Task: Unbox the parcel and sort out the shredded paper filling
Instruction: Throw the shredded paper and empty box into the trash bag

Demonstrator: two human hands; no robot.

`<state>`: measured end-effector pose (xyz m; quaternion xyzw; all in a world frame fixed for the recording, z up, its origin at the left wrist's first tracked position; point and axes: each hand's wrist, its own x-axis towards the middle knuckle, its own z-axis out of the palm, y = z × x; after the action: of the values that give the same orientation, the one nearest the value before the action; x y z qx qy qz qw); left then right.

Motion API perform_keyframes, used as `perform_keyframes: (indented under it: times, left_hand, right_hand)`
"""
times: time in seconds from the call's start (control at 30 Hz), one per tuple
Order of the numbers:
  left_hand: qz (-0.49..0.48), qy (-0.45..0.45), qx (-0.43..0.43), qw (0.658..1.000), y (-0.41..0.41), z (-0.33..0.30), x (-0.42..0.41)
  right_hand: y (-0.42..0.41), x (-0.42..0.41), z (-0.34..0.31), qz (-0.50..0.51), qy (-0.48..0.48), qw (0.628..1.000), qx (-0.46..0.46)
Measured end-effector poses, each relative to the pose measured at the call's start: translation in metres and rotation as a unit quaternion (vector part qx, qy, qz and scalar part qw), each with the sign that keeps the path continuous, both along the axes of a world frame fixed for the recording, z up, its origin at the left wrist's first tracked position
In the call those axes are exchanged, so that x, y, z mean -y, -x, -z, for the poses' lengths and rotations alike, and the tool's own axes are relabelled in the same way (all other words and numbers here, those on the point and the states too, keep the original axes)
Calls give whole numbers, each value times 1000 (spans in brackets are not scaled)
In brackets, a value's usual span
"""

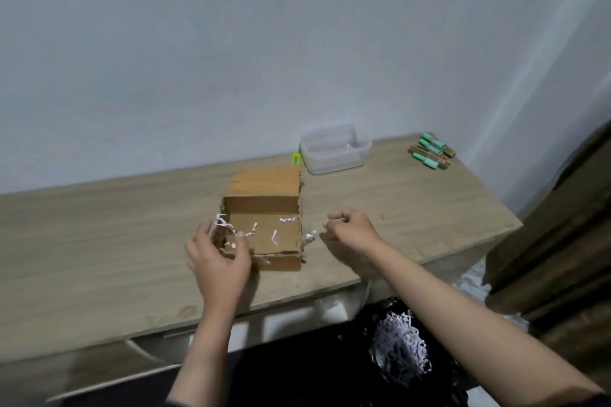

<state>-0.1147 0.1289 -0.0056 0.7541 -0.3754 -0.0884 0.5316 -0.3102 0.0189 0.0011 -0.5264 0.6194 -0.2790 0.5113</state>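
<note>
Here, left hand (218,258) grips box (264,235) — open.

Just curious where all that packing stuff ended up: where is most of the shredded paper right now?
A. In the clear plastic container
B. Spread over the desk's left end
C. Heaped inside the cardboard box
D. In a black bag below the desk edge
D: a white heap of shredded paper lies in the black bag, while the cardboard box holds only a few stray strips.
</note>
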Motion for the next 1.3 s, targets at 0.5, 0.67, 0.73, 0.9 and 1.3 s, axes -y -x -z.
perform_keyframes:
  times: [0.5,0.67,0.73,0.9,1.3]
  left_hand:
    - [131,-101,-140,976,-34,32,-4]
    - [178,-143,-79,970,-47,30,7]
    - [193,-154,-64,967,-50,27,8]
    - [215,-134,-49,966,-52,33,3]
    - [191,-81,-51,977,-50,53,0]
  right_hand:
    - [-41,-9,14,-48,148,980,-120]
    - [-42,-10,21,-135,216,950,-183]
    - [-46,-9,18,-125,216,953,-171]
    - [-58,19,12,66,116,991,-22]
    - [-72,84,-5,-8,-80,963,256]
